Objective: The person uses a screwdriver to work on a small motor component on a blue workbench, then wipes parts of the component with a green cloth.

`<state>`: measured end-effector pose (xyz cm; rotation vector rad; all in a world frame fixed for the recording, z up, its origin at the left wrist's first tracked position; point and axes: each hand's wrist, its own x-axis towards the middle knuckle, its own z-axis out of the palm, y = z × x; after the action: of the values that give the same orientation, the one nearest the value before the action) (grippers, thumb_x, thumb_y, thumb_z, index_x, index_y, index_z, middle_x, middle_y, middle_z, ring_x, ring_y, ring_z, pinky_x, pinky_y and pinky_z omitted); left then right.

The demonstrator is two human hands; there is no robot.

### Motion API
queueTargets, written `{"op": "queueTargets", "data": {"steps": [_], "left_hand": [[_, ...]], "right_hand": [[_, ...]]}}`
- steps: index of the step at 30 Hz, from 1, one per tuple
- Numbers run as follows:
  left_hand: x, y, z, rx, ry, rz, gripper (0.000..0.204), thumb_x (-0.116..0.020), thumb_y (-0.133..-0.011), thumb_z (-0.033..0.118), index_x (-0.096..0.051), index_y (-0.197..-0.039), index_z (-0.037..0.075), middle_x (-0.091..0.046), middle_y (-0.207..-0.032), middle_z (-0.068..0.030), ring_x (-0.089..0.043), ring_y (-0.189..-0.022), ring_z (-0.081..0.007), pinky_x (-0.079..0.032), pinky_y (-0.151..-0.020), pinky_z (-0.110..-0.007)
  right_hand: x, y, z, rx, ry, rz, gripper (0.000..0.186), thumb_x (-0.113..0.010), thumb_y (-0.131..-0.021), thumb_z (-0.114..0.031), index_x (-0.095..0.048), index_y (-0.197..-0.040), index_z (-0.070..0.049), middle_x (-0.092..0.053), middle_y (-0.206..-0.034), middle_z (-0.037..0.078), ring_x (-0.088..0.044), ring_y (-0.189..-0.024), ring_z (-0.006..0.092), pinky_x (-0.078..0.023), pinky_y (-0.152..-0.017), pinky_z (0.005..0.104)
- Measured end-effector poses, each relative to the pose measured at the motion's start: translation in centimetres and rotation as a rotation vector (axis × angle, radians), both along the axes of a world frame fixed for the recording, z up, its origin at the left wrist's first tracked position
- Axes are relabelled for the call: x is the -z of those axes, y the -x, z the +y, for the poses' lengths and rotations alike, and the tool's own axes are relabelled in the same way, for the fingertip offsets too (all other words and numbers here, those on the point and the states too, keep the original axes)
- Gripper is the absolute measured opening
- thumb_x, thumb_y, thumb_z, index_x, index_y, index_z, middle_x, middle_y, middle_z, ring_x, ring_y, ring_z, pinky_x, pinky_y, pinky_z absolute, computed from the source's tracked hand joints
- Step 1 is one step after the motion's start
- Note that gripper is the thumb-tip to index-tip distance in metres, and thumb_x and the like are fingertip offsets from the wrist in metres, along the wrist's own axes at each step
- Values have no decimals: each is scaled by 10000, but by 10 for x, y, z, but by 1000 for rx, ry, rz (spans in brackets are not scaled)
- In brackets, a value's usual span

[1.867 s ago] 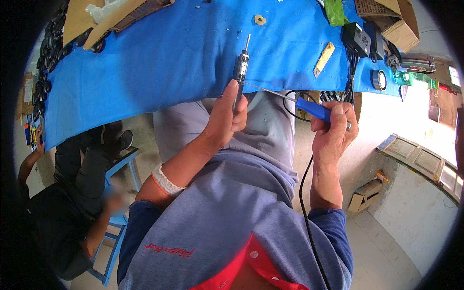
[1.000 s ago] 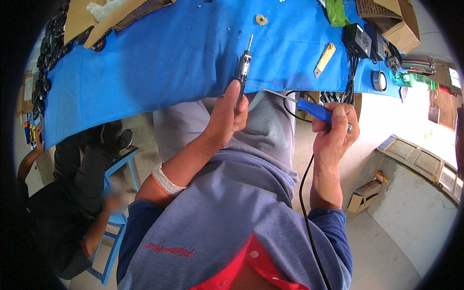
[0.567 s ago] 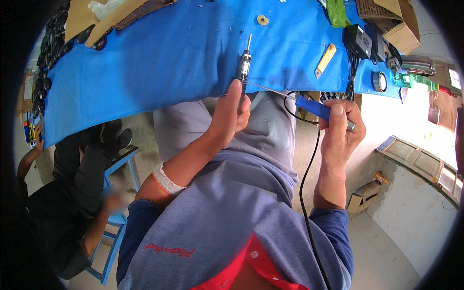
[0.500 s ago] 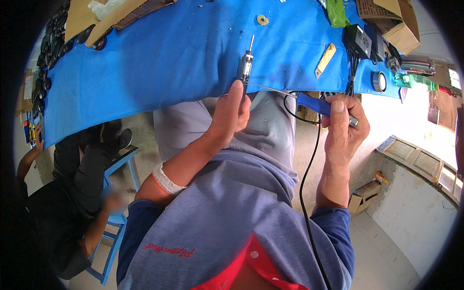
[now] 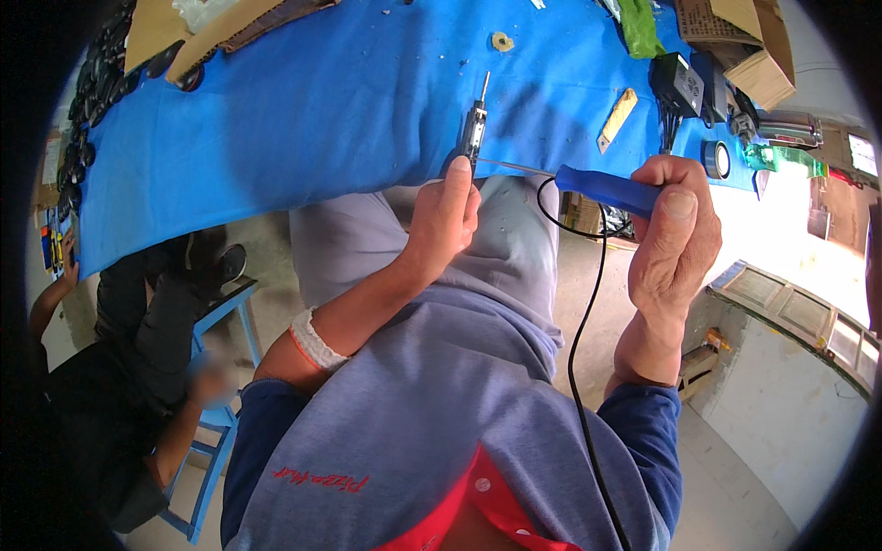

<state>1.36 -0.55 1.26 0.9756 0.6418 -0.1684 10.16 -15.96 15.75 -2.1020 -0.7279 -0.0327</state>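
My left hand (image 5: 443,219) is closed around a slim black-and-silver device (image 5: 474,131) with a thin metal shaft at its far end. The device stands almost upright in the picture, above my lap at the table's near edge. My right hand (image 5: 675,234) grips a screwdriver by its blue handle (image 5: 606,190), thumb on the handle. The screwdriver's thin metal blade (image 5: 519,168) runs left to the side of the device, just beyond my left thumb. Whether its tip sits in a screw or slot is too small to make out.
A blue cloth (image 5: 322,119) covers the table. On it are a yellowish flat strip (image 5: 616,120), a small yellow ring (image 5: 502,41), a black adapter box (image 5: 677,84) and a round tin (image 5: 716,159). A black cable (image 5: 577,367) hangs across my front. Another person (image 5: 119,395) sits at left.
My right hand has moved a little right, its grip has shifted on the handle, and the screwdriver lies more level. My left hand and the device have shifted only slightly.
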Motion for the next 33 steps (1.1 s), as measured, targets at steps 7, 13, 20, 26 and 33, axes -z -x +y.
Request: {"op": "queueTargets", "data": {"steps": [7,13,20,26,33], "left_hand": [[6,-1,-5,-17,-89,-49,564,-375,-879,600,-360,-591,115,-336,-423,18,-287,-332,-61,-201,-321,-227],[7,-2,-6,-38,-129,-49,574,-391,-876,597,-372,-585,103,-342,-415,12,-312,-323,-68,-202,-311,-229],[8,-1,-6,-32,-125,-69,574,-386,-879,592,-380,-586,99,-341,-412,9,-315,-321,-68,-205,-307,-227],[13,-2,-7,-41,-144,-81,575,-389,-872,604,-382,-592,102,-337,-416,11,-312,-323,-66,-209,-305,-224],[13,-1,-6,-23,-200,-75,581,-388,-866,614,-383,-591,102,-339,-418,11,-312,-324,-67,-213,-305,-223]], "right_hand": [[-1,7,4,51,-42,6,196,-527,-912,-204,-558,-861,-17,-560,-708,30,-459,-580,69,-372,-538,208],[-1,10,9,47,-68,21,205,-523,-915,-198,-557,-884,1,-570,-709,47,-465,-557,75,-375,-521,212],[-2,5,6,30,23,-41,213,-504,-920,-200,-542,-873,4,-549,-682,47,-462,-529,80,-371,-492,224],[8,0,5,53,-60,-32,304,-444,-935,-309,-547,-917,-24,-533,-826,24,-388,-588,47,-324,-503,195],[10,4,-4,85,-71,106,319,-425,-940,-330,-544,-907,-37,-517,-743,5,-384,-540,34,-317,-486,183]]}}
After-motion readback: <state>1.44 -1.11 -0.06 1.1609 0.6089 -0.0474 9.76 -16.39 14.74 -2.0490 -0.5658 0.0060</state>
